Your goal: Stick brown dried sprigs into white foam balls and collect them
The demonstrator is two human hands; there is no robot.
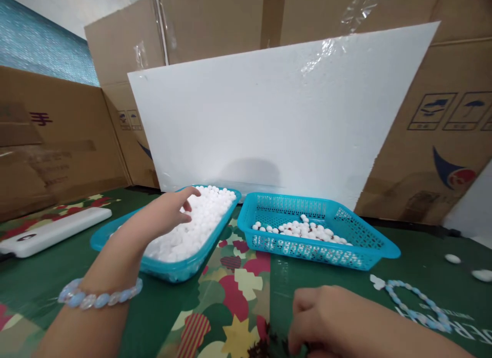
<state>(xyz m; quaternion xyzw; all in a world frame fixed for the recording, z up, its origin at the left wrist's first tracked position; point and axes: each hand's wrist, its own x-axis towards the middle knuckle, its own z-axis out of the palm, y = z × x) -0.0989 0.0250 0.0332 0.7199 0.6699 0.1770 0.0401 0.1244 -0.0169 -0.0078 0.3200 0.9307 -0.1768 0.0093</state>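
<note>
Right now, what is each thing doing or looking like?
left hand: open, reaching over the white beads.
right hand: curled, low on the cloth.
left tray: heaped with white beads.
right basket: only thinly filled.
bead strand: lying loose.
foam board: leaning upright.

— Did anything carry writing?
— The left cardboard box (57, 137) bore a dark red character, like "手". Handling pictograms, an umbrella among them, stood on the right cardboard box (442, 142), which leaned behind the white foam board (269, 117).
— Anything else?
— White letters on the green tablecloth (461, 327), upside down and unreadable.
</note>
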